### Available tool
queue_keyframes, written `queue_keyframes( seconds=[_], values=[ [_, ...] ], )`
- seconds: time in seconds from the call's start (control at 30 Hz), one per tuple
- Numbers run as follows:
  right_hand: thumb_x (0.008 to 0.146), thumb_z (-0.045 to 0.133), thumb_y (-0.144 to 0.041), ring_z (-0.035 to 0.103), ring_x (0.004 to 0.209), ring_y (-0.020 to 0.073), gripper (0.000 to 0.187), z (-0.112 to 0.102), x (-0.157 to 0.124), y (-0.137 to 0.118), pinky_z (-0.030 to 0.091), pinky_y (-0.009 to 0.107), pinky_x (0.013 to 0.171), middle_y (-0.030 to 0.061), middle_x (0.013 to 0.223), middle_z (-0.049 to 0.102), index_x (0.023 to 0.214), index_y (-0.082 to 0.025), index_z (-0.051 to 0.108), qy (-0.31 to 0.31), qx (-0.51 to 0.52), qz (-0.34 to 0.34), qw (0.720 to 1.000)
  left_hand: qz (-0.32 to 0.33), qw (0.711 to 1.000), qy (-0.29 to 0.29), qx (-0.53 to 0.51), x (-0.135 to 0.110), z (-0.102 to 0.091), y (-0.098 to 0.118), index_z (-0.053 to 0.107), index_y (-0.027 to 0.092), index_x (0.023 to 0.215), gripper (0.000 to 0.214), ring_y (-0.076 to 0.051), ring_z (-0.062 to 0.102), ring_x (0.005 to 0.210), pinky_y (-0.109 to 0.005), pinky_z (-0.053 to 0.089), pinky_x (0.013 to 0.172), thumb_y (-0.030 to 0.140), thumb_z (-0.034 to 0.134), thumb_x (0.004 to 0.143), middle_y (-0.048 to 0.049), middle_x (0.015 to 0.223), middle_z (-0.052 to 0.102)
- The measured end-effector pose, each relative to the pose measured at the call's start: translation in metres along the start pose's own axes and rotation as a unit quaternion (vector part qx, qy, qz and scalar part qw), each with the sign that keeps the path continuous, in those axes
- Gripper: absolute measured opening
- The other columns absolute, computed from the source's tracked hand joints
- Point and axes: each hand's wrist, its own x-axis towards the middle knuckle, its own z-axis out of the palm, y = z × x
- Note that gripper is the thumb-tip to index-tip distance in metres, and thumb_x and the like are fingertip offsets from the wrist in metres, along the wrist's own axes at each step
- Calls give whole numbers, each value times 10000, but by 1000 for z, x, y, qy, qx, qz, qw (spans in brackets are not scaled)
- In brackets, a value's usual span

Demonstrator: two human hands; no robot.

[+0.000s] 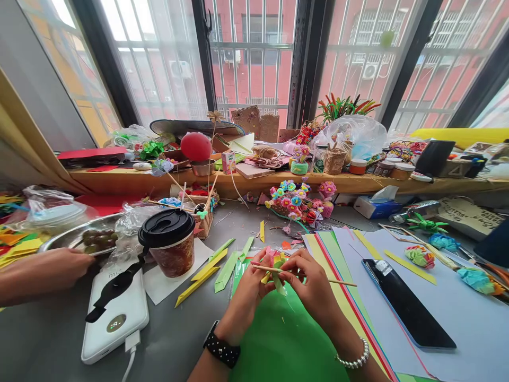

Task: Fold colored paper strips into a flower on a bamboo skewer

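Observation:
My left hand [249, 294] is closed on a small folded paper flower [277, 259] in pink, yellow and green. Between the fingers of my right hand [314, 278] is a thin wooden stick [342, 283], which lies across the paper flower. A light green paper strip [279, 285] hangs below my fingers. Both hands are above a green sheet [286, 339]. To their left lie folded green strips [226, 271] and yellow strips [196, 286]. Just where the stick touches the flower is partly hidden by my fingers.
At the left, another person's hand [66, 273] is at a metal bowl [51, 241] of grapes. Nearby are a lidded paper cup [170, 254] and a white power bank [115, 323]. A phone [409, 305] lies on paper sheets at the right. Crafted flowers [292, 200] stand behind.

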Motion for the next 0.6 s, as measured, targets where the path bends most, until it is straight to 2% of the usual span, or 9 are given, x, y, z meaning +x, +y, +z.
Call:
queue_keyframes(
  seconds=[0.27,0.6],
  values=[
    [757,547,-122,514,615,128,82,3,-1,1,432,229,514,14,723,514,695,-173,561,12,2,-16,1000,-17,999,-31,-1,-3,-2,3,363,228,1259,546,-134,597,716,-231,475,580,341,576,769,-63,971,614],
    [779,530,-154,522,624,130,89,3,-2,-1,435,231,516,16,728,521,700,-179,563,27,-11,-41,999,-26,999,-34,8,-3,-2,6,410,256,1234,519,-131,576,714,-232,464,577,355,584,756,-37,941,597]
  ],
)
